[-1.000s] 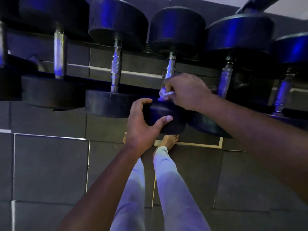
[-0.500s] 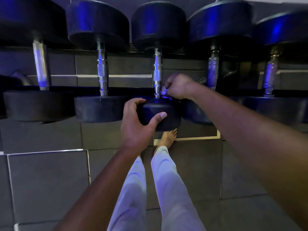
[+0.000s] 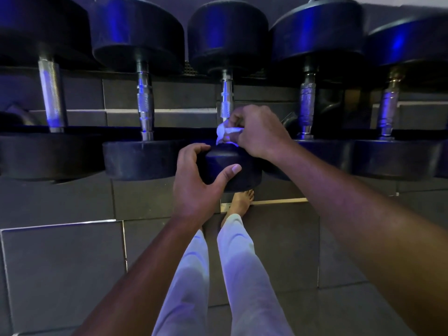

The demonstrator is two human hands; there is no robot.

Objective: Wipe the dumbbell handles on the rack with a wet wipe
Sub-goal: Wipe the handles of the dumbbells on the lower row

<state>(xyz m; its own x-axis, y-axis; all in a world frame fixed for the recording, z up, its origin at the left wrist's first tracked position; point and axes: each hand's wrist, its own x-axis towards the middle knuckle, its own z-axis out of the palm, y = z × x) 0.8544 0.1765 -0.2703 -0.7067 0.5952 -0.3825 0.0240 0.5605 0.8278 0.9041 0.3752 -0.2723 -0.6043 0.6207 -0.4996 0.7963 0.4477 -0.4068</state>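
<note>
Wiping is going on at the near end of the middle dumbbell's handle (image 3: 226, 98), a knurled steel bar lying third from the left on the rack. A crumpled white wet wipe (image 3: 226, 135) is sitting where the bar meets the near weight head (image 3: 234, 169), and the right hand (image 3: 258, 132) is pinching it, fingers curled round the wad. The left hand (image 3: 194, 183) is gripping that head, thumb on its near face and fingers curving over the top.

To do this well, I judge the wipe should be wrapping the bar rather than dabbing one side, then travelling the full length toward the far head (image 3: 228, 32), with the left hand keeping the dumbbell from rolling. The knurling is likely snagging the tissue, so firm, twisting strokes suit it.

Room is tight sideways: the neighbouring head on the left (image 3: 140, 160) is lying just beside the gripping fingers, and the right-hand neighbour's handle (image 3: 306, 103) is standing near the right knuckles. Open space is lying along the bar itself. Below, the tiled floor (image 3: 63, 275) is showing, with a bare foot (image 3: 242, 200) under the held head.
</note>
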